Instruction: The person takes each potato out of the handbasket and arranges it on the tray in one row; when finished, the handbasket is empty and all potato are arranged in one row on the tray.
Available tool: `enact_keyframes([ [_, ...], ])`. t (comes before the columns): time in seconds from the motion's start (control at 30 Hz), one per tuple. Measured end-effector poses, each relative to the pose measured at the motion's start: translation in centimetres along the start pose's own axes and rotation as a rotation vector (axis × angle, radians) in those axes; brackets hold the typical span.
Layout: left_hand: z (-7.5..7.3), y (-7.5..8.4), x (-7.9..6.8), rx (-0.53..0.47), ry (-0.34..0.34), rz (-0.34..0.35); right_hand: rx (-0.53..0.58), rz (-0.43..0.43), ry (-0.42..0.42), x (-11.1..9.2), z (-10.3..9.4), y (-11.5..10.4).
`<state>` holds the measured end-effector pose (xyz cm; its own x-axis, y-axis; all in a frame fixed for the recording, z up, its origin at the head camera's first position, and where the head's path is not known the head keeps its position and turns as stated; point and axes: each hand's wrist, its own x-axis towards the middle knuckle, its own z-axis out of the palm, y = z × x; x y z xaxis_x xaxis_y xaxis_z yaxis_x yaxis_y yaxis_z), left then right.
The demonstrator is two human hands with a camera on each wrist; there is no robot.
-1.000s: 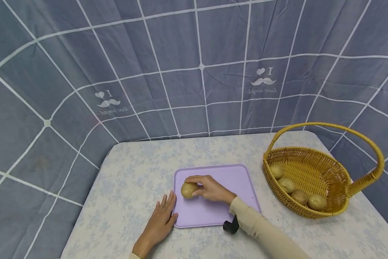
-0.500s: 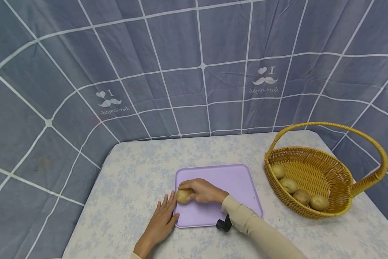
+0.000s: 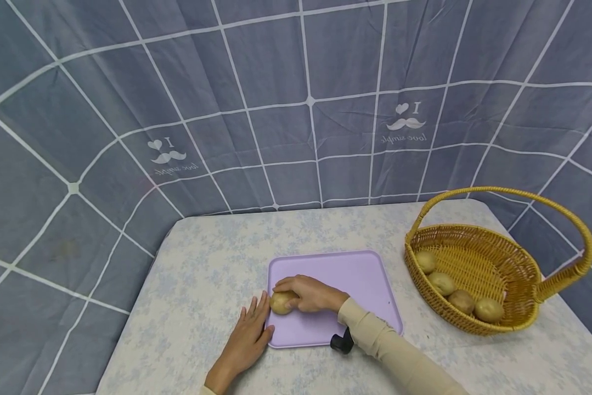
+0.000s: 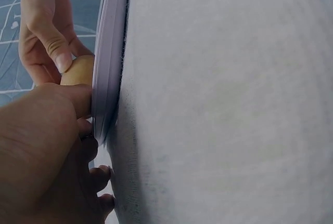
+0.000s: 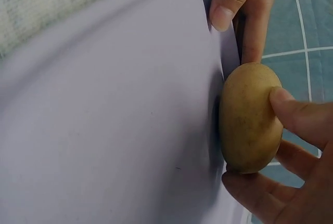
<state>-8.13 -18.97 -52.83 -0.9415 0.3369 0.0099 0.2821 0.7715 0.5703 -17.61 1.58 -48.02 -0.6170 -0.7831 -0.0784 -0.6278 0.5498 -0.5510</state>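
A yellow-brown potato (image 3: 280,303) is at the left side of the lilac tray (image 3: 345,269). My right hand (image 3: 314,294) grips it from the right. In the right wrist view, the thumb and fingers pinch the oval potato (image 5: 251,120) close above the tray surface; whether it touches the tray I cannot tell. My left hand (image 3: 243,341) lies beside the tray with straight fingers, its thumb and fingertips against the left rim. From the left wrist, the tray's edge (image 4: 110,52) hides part of the potato and several fingertips.
To the right of the tray stands a wicker basket (image 3: 478,247) with a tall arched handle, holding several potatoes (image 3: 441,283). A black piece (image 3: 342,343) sits by the right wrist. The table (image 3: 216,247) has a pale floral cloth, with a grey-blue checked curtain (image 3: 276,71) behind.
My right hand has moved the potato left and slightly toward the tray's near side, close to the left rim. My left hand has stayed in place at the rim.
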Motion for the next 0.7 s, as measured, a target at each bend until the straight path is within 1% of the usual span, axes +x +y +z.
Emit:
enact_keyframes([
  [0.2,0.1,0.1,0.0,0.008,0.011,0.017,0.037,-0.005,-0.005,-0.2,0.0,0.0],
  [0.3,0.1,0.1,0.0,0.010,0.010,0.018,0.064,-0.002,0.003,-0.4,0.1,0.2],
  [0.4,0.1,0.1,0.0,0.015,0.014,0.019,0.091,-0.004,0.026,-0.9,-0.2,0.3],
  [0.47,0.1,0.1,0.0,0.017,0.025,0.026,0.103,-0.019,0.053,-1.2,-0.6,0.5],
  [0.57,0.1,0.2,-0.1,0.010,0.041,0.033,0.136,-0.047,0.109,-2.3,-1.8,0.8],
  [0.7,0.1,0.2,-0.1,0.002,0.048,0.034,0.213,-0.042,0.217,-4.6,-4.0,1.5],
])
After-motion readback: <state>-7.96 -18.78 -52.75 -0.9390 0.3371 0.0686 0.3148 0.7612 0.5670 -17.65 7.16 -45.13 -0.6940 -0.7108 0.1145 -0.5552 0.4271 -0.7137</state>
